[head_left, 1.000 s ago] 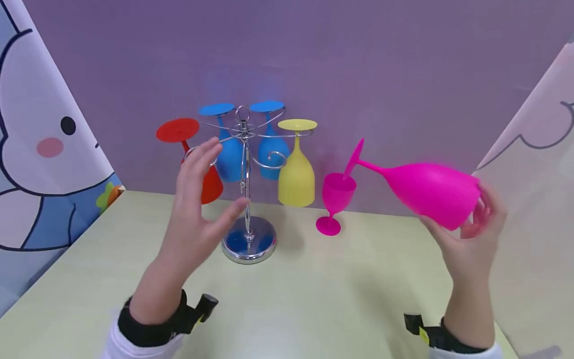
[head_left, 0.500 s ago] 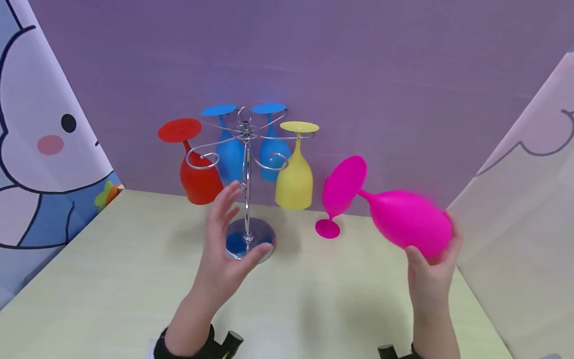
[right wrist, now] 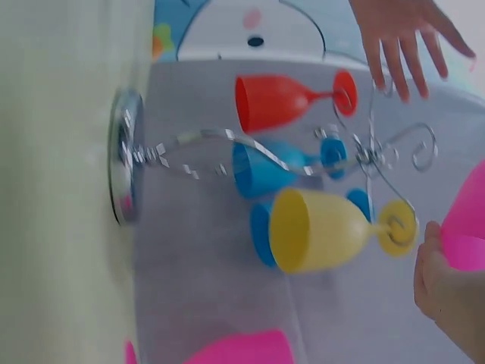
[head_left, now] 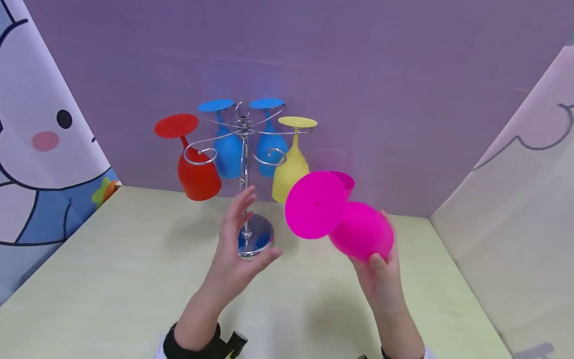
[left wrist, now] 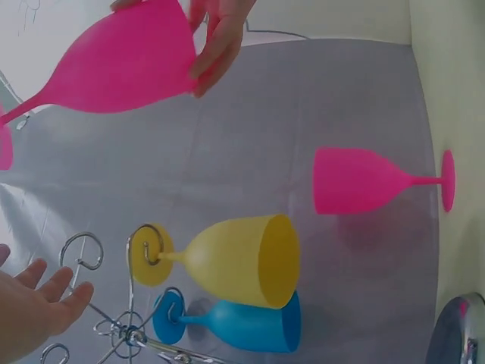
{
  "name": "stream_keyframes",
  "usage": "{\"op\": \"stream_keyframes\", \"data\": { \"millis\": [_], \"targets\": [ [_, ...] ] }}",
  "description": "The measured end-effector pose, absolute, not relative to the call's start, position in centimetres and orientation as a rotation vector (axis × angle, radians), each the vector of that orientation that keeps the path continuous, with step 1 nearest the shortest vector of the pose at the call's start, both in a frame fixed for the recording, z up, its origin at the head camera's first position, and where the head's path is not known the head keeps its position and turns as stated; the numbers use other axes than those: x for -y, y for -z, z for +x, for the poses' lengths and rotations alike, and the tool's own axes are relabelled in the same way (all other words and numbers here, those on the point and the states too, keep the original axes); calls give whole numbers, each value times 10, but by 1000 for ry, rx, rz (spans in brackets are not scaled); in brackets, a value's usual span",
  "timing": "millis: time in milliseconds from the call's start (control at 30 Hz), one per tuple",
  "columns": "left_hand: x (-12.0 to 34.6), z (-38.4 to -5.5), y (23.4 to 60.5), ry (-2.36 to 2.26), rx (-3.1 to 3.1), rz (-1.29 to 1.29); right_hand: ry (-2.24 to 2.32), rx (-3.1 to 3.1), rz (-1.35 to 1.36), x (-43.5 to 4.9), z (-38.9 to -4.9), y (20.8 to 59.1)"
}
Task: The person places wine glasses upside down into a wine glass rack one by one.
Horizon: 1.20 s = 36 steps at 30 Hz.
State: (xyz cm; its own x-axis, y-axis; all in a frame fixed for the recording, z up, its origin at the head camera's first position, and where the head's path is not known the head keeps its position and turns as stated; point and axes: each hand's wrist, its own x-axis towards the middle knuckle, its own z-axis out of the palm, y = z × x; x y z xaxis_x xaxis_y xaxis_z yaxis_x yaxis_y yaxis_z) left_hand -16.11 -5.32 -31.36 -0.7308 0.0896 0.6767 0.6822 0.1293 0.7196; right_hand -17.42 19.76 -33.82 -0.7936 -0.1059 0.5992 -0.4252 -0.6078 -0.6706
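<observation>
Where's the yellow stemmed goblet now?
In the head view, the yellow goblet hangs upside down on the right of the silver metal rack, beside a blue stemmed goblet, partly behind the pink stemmed goblet in the right hand.

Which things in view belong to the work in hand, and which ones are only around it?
Likely in the work:
right hand, gripping the held pink glass
left hand, holding nothing
rack
red glass, blue glasses and yellow glass, hanging

Just around it:
standing pink glass, untouched (could belong too)
table
backdrop
cartoon print

right hand (head_left: pixel 380 280): closer to left hand (head_left: pixel 238 253) | held pink goblet (head_left: pixel 362 230): foot (head_left: pixel 316 205) turned camera-ward, perhaps nearer rack (head_left: pixel 244 159)
</observation>
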Motion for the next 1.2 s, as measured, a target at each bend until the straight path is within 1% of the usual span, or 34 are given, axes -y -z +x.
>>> {"op": "stream_keyframes", "data": {
  "millis": [300,600,900,1200],
  "targets": [
    [42,-166,324,1780,1970,-811,-2827,1427,896,-173,-169,358],
    [41,-170,330,1858,2014,-903,-3276,1119,752,-158,-161,381],
    [38,-175,335,1992,2154,-895,-3411,1115,603,-148,-157,385],
    [37,-178,338,2003,2235,-958,-3458,1113,614,-144,-158,382]
  ]
}}
